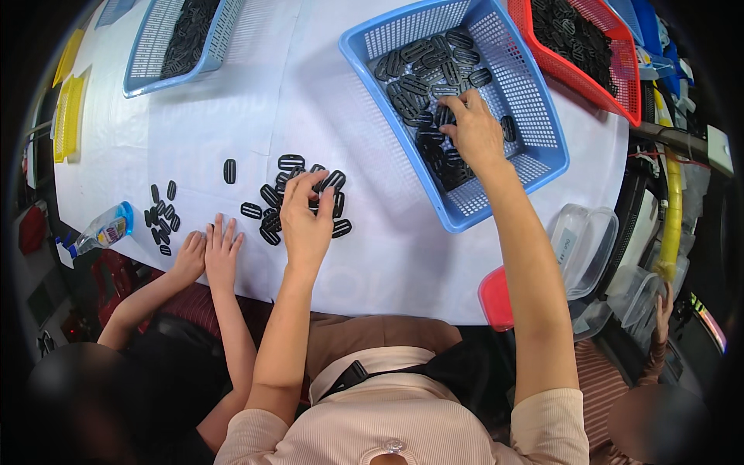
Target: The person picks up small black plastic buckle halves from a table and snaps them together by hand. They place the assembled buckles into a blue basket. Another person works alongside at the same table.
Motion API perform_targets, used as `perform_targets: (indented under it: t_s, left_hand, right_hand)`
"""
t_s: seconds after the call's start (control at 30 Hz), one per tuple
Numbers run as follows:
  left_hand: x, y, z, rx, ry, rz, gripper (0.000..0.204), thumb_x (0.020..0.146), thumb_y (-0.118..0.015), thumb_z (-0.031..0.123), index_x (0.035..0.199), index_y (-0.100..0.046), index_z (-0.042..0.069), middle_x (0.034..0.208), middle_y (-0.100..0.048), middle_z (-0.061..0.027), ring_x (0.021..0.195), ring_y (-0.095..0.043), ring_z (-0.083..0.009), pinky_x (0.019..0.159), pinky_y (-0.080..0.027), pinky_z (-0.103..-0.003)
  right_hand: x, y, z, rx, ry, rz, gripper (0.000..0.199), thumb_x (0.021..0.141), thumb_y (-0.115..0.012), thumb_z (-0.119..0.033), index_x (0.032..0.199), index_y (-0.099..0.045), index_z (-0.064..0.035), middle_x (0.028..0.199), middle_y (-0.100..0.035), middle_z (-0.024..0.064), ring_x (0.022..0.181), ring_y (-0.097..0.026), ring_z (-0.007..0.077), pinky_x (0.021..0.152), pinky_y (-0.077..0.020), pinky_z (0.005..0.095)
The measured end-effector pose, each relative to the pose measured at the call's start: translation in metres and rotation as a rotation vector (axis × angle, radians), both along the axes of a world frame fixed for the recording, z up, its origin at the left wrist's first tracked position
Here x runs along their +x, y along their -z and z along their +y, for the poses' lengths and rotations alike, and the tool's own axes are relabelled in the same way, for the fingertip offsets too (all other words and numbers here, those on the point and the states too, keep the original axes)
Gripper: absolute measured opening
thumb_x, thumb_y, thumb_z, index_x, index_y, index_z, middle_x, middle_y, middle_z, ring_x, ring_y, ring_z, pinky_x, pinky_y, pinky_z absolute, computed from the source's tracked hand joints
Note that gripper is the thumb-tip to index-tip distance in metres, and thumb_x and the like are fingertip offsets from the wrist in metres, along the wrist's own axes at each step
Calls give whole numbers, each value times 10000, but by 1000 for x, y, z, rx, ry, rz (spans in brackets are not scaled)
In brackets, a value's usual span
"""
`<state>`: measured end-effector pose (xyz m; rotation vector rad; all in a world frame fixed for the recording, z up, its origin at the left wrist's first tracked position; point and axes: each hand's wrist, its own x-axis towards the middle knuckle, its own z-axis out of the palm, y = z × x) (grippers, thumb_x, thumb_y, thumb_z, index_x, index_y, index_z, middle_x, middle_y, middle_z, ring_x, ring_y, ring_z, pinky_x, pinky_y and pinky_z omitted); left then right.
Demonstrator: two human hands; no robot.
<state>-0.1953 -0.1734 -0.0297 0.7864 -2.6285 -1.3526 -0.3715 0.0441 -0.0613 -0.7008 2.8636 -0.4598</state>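
Observation:
Black plastic strap slides, oval with slots, lie in a loose pile (270,196) on the white-covered table. My left hand (304,229) rests over the right part of this pile, fingers bent and thumb apart; the slides under its palm are partly hidden. My right hand (478,133) reaches into a blue mesh basket (540,118) on the right, which holds many more of these slides. Its thumb and fingers close round a black strap slide (444,116) above the others. A single strap slide (229,171) lies apart, left of the pile.
At the left, a co-worker's hands (209,254) lie near a small group of black pieces (163,217) and a plastic bottle (108,227). Another blue basket (209,62) and a red basket (622,48) stand farther back. Clear plastic boxes (593,248) and a red lid (494,298) sit at right.

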Motion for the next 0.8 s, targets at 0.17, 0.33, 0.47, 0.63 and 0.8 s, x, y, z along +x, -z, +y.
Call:
perform_targets:
  t_s: [0.17,0.33,0.47,0.63,0.8]
  left_hand:
    - [-3,-13,21,66,61,37,241,773,-626,28,1013,-630,55,1020,-576,-95,694,-544,-176,638,-462,-281]
    - [5,-23,31,37,87,43,236,775,-618,23,1007,-645,56,1023,-594,-59,692,-511,-108,549,-406,-233]
    - [14,-22,34,15,106,23,237,773,-615,17,1005,-645,56,1017,-598,-50,681,-500,-108,542,-400,-229]
    - [20,-24,39,48,100,-10,235,780,-617,34,1014,-622,55,1008,-572,-87,703,-540,-195,655,-461,-299]
    - [22,-24,46,62,100,-10,237,776,-619,29,1012,-623,55,979,-567,-83,693,-542,-192,645,-459,-300]
  right_hand:
    - [0,0,-1,-12,39,58,456,650,-749,-115,1076,-587,-140,1036,-505,80,982,-541,277,768,-499,387]
    - [2,-2,-2,28,149,9,488,651,-761,-133,1102,-576,-114,1038,-520,80,980,-552,286,777,-489,400]
    - [2,-2,-1,37,110,23,491,649,-763,-152,1100,-578,-90,1032,-526,77,979,-554,285,777,-490,397]
    - [5,5,0,58,40,76,491,644,-766,-159,1093,-579,-89,1014,-534,72,972,-557,279,776,-493,393]
    - [5,-1,-3,83,137,15,468,659,-764,-184,1072,-574,-70,1019,-532,77,981,-550,275,765,-499,391]
